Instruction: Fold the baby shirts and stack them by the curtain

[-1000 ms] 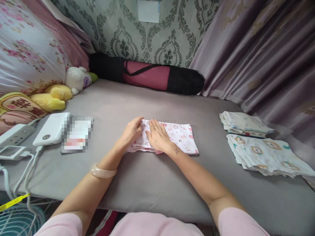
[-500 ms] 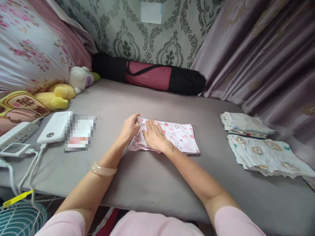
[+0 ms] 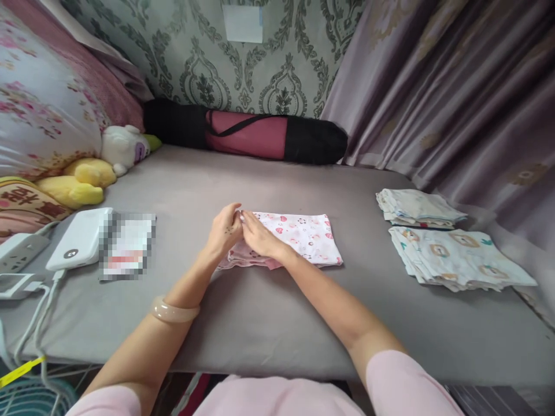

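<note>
A folded white cloth with small pink prints (image 3: 299, 237) lies on the grey bed sheet (image 3: 269, 312) in front of me. My left hand (image 3: 224, 231) is at the cloth's left end, fingers curled on its far corner. My right hand (image 3: 259, 237) rests on the same end beside it, fingertips pinching the cloth's left edge. Both hands touch each other at the fingertips. A pale bangle (image 3: 173, 310) sits on my left forearm.
Two stacks of folded printed cloths (image 3: 455, 257) (image 3: 416, 207) lie at the right near the purple curtain (image 3: 455, 98). A white power bank (image 3: 78, 245), a blurred card (image 3: 126, 245) and cables lie left. Plush toys (image 3: 87, 179) and a rolled mat bag (image 3: 247, 133) line the back.
My right hand slid left along the cloth from lying flat to pinching its left edge; my left hand closed on the same corner. The view shifted slightly.
</note>
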`<act>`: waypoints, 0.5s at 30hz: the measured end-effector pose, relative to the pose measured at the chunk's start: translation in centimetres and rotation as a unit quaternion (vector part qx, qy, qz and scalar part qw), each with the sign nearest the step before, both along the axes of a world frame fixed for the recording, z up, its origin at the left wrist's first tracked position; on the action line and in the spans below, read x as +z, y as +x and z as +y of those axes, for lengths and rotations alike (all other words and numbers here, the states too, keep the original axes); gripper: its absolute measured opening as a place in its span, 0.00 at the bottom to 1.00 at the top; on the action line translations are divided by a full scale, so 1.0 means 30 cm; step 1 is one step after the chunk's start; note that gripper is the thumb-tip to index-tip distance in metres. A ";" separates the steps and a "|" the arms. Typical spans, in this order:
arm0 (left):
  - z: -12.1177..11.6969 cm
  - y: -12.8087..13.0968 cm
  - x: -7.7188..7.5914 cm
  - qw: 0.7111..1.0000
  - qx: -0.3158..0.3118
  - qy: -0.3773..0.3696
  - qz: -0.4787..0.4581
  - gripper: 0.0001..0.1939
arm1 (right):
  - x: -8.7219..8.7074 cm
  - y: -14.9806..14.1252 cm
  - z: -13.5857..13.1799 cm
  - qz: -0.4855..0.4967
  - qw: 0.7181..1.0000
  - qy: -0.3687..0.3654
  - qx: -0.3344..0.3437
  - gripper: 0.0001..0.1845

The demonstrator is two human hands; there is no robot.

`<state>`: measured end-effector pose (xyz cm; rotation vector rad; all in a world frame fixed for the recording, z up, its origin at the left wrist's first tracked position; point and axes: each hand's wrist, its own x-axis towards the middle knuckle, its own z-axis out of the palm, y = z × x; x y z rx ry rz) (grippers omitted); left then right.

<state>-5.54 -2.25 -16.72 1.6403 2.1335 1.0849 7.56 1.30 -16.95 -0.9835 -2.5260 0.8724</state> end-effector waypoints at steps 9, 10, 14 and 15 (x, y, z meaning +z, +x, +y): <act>0.043 0.187 -0.084 0.956 -0.249 0.020 0.152 0.18 | -0.012 0.288 0.047 -0.141 0.984 0.098 -0.038 0.32; 0.052 0.204 -0.091 0.952 -0.251 0.014 0.174 0.17 | -0.027 0.286 0.047 -0.148 0.982 0.108 -0.039 0.32; 0.066 0.218 -0.110 0.946 -0.224 -0.024 0.234 0.19 | -0.070 0.266 0.053 -0.161 0.977 0.129 -0.050 0.32; 0.064 0.209 -0.112 0.946 -0.215 -0.034 0.241 0.21 | -0.074 0.265 0.056 -0.163 0.976 0.132 -0.049 0.33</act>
